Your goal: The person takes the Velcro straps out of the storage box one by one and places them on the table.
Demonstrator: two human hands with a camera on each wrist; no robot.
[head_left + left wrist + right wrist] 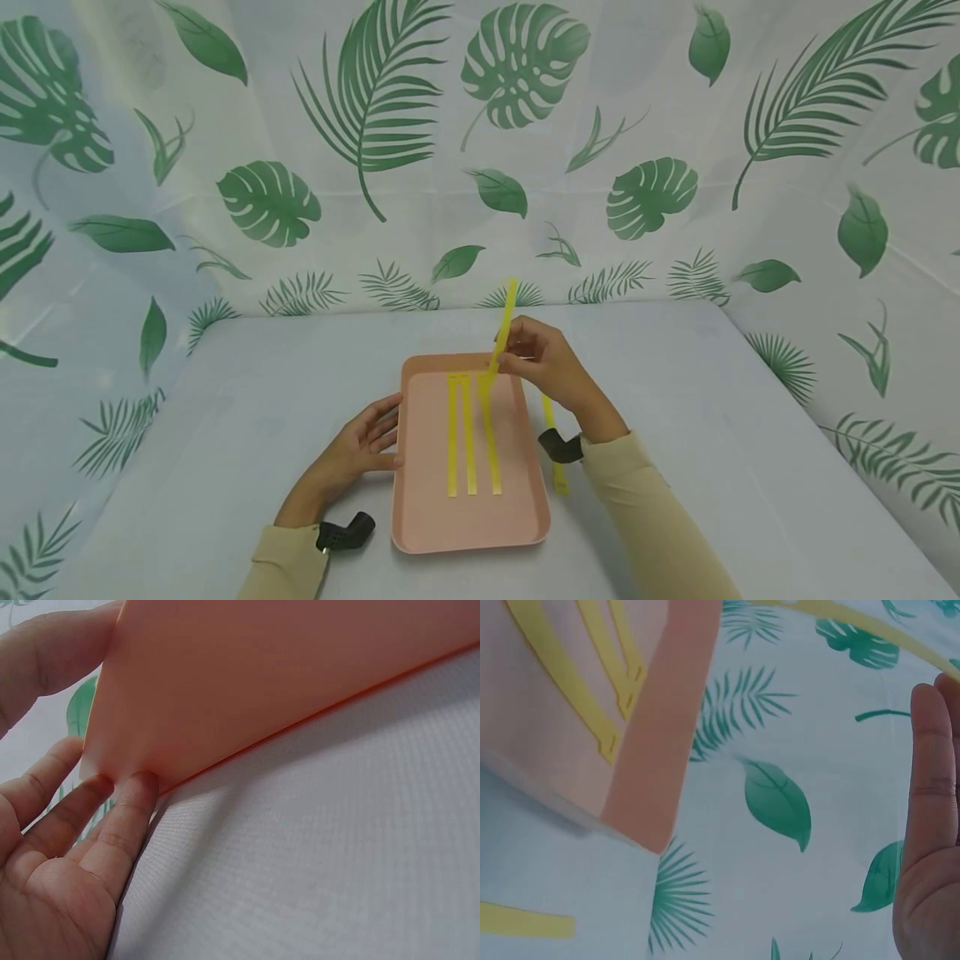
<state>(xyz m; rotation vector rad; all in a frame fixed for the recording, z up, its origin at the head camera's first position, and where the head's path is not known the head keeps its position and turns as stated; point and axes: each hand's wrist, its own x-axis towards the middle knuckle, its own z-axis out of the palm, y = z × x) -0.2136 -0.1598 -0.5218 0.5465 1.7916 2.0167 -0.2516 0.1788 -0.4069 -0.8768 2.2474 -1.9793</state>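
While the tray (472, 518) is seemingly steadied at nine o'clock by the loose left hand (351, 450), a yellow strip (507, 310) is pinched aloft at one o'clock by the right hand (546, 357).

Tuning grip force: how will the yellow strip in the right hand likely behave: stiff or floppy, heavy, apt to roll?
Probably springy rather than limp: the held yellow strip bows in the right wrist view, yet stands up past the fingers in the head view. Likely light; it looks thin and narrow. Unlikely to roll: similar strips lie flat in the tray.
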